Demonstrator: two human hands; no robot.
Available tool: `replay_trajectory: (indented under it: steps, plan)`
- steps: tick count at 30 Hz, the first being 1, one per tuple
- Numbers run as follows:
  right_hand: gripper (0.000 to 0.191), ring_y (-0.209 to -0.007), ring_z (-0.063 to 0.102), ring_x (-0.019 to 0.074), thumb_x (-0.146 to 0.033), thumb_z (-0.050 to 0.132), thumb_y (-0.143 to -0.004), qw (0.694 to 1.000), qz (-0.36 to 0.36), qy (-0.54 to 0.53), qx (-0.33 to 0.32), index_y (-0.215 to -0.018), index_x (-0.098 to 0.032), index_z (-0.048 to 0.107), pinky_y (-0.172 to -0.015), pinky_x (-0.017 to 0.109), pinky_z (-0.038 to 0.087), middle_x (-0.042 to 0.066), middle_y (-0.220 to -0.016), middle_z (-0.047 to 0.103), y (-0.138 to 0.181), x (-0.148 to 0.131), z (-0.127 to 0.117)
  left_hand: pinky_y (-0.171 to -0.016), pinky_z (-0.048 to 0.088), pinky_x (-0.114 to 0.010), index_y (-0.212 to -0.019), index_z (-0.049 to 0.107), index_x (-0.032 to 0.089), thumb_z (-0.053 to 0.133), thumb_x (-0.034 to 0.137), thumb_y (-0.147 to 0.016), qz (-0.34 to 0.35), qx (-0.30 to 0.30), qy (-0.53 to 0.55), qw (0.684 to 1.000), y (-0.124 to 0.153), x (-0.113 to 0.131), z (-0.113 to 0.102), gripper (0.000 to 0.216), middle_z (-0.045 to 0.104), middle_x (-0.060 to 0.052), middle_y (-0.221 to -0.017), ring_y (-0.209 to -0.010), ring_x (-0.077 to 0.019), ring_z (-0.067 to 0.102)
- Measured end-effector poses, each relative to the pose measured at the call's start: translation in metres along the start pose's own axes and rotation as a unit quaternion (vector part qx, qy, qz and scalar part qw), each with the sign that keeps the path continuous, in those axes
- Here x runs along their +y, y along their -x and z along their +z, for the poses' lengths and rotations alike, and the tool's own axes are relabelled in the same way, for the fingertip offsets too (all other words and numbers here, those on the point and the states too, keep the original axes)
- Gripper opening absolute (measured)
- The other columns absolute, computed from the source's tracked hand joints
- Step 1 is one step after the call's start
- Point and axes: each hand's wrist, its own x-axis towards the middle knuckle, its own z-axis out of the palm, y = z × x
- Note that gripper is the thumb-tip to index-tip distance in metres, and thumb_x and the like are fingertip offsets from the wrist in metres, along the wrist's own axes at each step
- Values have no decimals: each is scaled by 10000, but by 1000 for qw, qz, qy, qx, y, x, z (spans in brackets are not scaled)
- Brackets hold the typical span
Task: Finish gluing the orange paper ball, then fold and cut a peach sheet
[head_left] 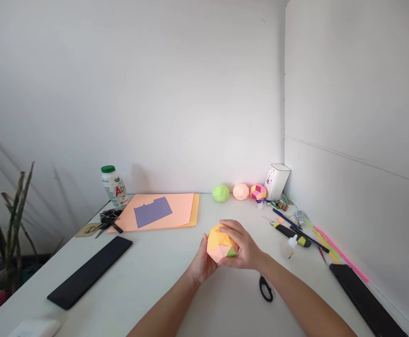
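Between both hands, over the middle of the table, is a faceted paper ball [219,244] with yellow, pink and green faces. My left hand [203,263] cups it from the left and below, thumb up along its side. From the right, my right hand [244,244] wraps round it with its fingers over the top and the thumb low on the near side. The ball's back and right side are hidden by the fingers. Under the right forearm a pair of scissors [266,289] lies partly covered, one black handle loop showing.
Three finished-looking paper balls, green [220,193], peach [241,191] and pink-yellow [258,192], stand along the back wall. Coloured paper sheets [179,210], a white bottle [116,189] and keys [109,219] lie left. A utility knife [290,234] and a glue bottle [292,241] lie right.
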Motion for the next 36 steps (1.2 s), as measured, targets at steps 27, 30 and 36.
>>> replay_trajectory:
  steps: [27, 30, 36]
  plan:
    - [999, -1413, 207, 325, -571, 744, -669, 970, 227, -54, -68, -1462, -246, 231, -1122, 488, 276, 149, -1525, 216, 18, 21, 4, -1003, 388, -382, -1302, 526, 211, 415, 578, -912, 118, 59, -116, 984, 0, 5, 15, 547, 558, -107, -1318, -1256, -289, 460]
    - [879, -1354, 329, 299, -528, 752, -681, 970, 204, -123, -46, -1400, -258, 323, -1099, 449, 324, 133, -1458, 330, 14, 18, 1, -971, 409, -391, -1293, 537, 187, 355, 626, -907, 82, 60, -80, 992, 0, 6, 14, 612, 582, -121, -1283, -1230, -303, 485]
    - [854, -1281, 407, 293, -531, 761, -678, 941, 255, -215, -49, -1373, -255, 349, -1046, 435, 374, 125, -1398, 394, 10, 13, -6, -912, 440, -412, -1220, 581, 120, 411, 634, -879, 2, 56, -2, 998, -1, 6, 8, 640, 660, -159, -1118, -1098, -326, 585]
